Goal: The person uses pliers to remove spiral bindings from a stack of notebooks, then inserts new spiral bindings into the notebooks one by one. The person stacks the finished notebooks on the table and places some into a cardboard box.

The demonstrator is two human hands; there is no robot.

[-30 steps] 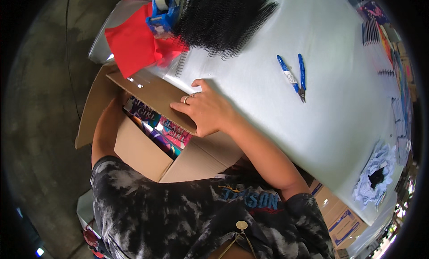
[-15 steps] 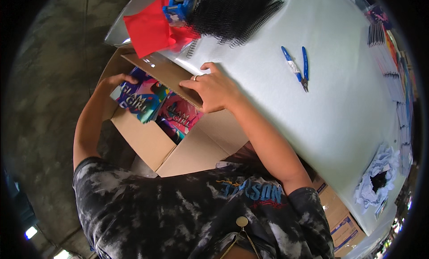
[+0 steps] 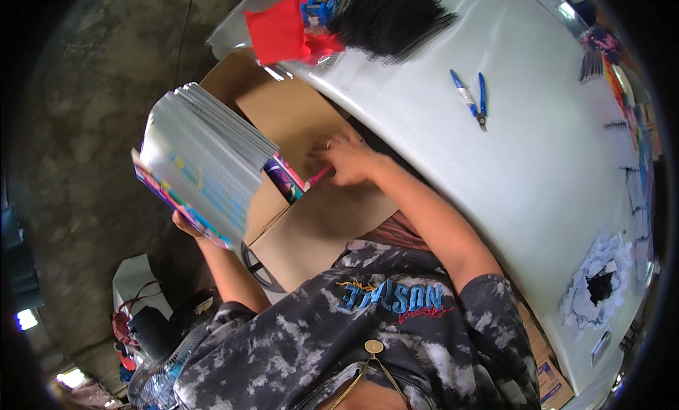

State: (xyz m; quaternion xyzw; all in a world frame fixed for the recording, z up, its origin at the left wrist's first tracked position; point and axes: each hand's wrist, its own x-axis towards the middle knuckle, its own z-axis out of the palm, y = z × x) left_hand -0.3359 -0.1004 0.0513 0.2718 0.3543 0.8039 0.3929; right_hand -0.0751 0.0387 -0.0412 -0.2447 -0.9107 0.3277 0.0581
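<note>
Stack (image 3: 205, 166): nine o'clock of the box (image 3: 318, 229); it could splay if it tilts.
Left hand (image 3: 187, 224): you hold the stack from its seven o'clock; one-sided support might let it slip.
Books (image 3: 284, 178): inside the box; a dropped stack could crease them.
Right hand (image 3: 346, 159): box's three o'clock; cannot tell its hold.

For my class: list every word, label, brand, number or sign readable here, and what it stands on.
I won't copy wording, only say where it stands.
Shirt: large blue lettering, red marks below.
Blue-handled cutters: pale label, too small to read.
Cardboard box, lower right: blue print, too small.
Lined pages held by the left hand: blurred marks, unreadable.
</note>
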